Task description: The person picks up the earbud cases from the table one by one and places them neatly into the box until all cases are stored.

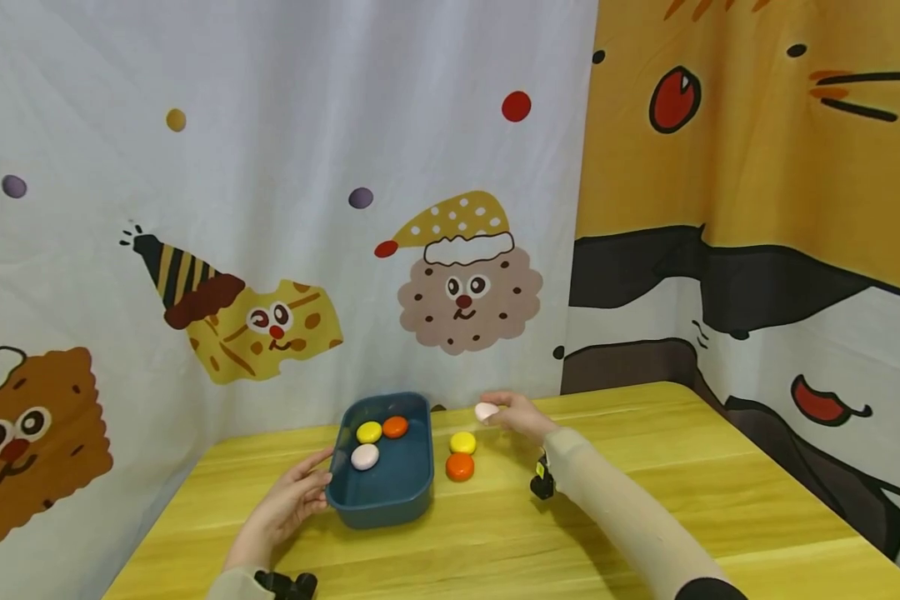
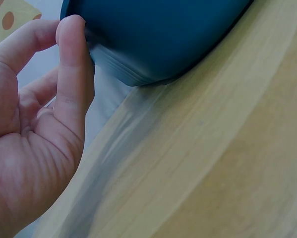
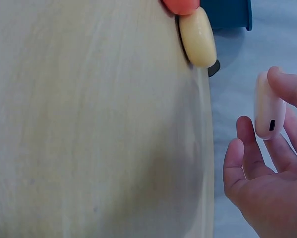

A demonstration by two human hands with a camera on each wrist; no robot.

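Note:
My left hand (image 1: 288,504) is at the left side of a dark blue rectangular bin (image 1: 386,515), its fingertips touching the outside near the rim. The left wrist view shows the thumb (image 2: 71,54) against the bin's edge. Inside the bin lie a yellow disc (image 1: 369,432), an orange disc (image 1: 395,427) and a white disc (image 1: 364,456). My right hand (image 1: 521,417) pinches a white, rounded, puck-like case (image 3: 268,106) between thumb and fingers, raised at the table's far edge. A small dark slot shows on the case's side.
On the wooden table (image 1: 570,533), just right of the bin, a yellow disc (image 1: 462,443) sits behind an orange disc (image 1: 460,467). A white curtain (image 1: 270,167) with cartoon prints hangs close behind the table's far edge. Another printed curtain (image 1: 757,333) hangs on the right.

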